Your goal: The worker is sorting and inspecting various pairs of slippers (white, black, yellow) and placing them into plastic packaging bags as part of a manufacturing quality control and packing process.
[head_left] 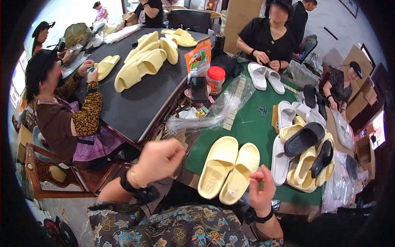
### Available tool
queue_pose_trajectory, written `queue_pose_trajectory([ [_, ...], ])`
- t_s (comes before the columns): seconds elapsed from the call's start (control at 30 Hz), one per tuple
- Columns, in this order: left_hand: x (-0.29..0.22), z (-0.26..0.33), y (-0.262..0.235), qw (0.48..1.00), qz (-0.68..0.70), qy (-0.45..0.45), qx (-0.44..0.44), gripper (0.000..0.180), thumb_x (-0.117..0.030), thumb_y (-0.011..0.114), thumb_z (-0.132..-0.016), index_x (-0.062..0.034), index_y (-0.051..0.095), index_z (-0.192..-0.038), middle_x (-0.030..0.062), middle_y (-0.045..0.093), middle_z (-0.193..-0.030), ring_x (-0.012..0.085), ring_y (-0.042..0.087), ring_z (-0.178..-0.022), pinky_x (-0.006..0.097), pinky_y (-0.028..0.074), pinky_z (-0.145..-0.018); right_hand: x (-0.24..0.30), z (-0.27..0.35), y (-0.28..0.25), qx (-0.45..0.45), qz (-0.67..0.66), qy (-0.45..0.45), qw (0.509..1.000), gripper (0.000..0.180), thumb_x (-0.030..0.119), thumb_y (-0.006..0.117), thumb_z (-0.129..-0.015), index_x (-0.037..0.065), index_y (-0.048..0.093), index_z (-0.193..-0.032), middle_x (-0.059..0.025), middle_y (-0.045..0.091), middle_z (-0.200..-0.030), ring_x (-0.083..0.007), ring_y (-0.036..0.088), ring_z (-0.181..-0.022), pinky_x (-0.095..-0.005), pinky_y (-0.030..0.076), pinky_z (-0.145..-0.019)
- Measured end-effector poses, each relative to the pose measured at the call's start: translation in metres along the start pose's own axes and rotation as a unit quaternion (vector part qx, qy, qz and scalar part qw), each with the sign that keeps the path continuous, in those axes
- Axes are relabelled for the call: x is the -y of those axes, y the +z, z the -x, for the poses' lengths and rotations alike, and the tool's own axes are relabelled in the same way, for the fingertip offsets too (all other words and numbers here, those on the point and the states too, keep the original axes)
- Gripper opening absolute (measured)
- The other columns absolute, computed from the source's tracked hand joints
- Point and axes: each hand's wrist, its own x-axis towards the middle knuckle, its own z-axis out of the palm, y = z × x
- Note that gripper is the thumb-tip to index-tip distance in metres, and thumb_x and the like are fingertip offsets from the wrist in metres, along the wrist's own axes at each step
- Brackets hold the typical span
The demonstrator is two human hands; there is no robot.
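A pair of pale yellow slide slippers [218,162] lies side by side on the green table top in front of me, open heels toward me. A small white sticker sits on the right slipper's insole. My left hand [158,162] is raised left of the pair, apart from it, fingers curled closed; anything in them is too small to make out. Close beside the right slipper's edge, my right hand [262,190] has its thumb and fingertips drawn together. Whether a thin thing is pinched there, I cannot see. Both wrists wear black bands.
A bundle of clear plastic strands [197,123] lies beyond the slippers, near a red-lidded jar [215,78]. To the right is a pile of yellow, white and black slippers [304,140]. Co-workers sit across and at the dark table [123,107], which holds more yellow slippers [142,68].
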Motion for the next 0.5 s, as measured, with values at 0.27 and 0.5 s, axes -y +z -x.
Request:
queue_pose_trajectory([
  [0.27,-0.019,0.038,0.086,0.954,-0.095,0.251,0.135,0.013,-0.012,0.067,-0.071,-0.0080,0.062,-0.082,0.0030,0.056,-0.065,0.0182,0.059,-0.056,0.031,0.048,-0.052,0.015,0.010,0.012,0.177,0.073,-0.004,0.981,0.024,0.006,0.067,-0.083,0.005,0.065,-0.107,-0.0123,0.065,-0.087,-0.0289,0.065,-0.071,-0.0363,0.053,-0.061],
  [0.5,-0.019,0.047,0.097,0.949,-0.083,0.290,0.090,0.018,-0.012,0.069,-0.069,-0.0074,0.064,-0.085,0.0008,0.059,-0.072,0.0149,0.060,-0.059,0.029,0.048,-0.053,0.013,0.034,-0.002,0.207,0.014,0.064,0.976,0.017,0.002,0.067,-0.082,0.003,0.065,-0.098,-0.0119,0.064,-0.089,-0.0299,0.065,-0.077,-0.0366,0.054,-0.064],
])
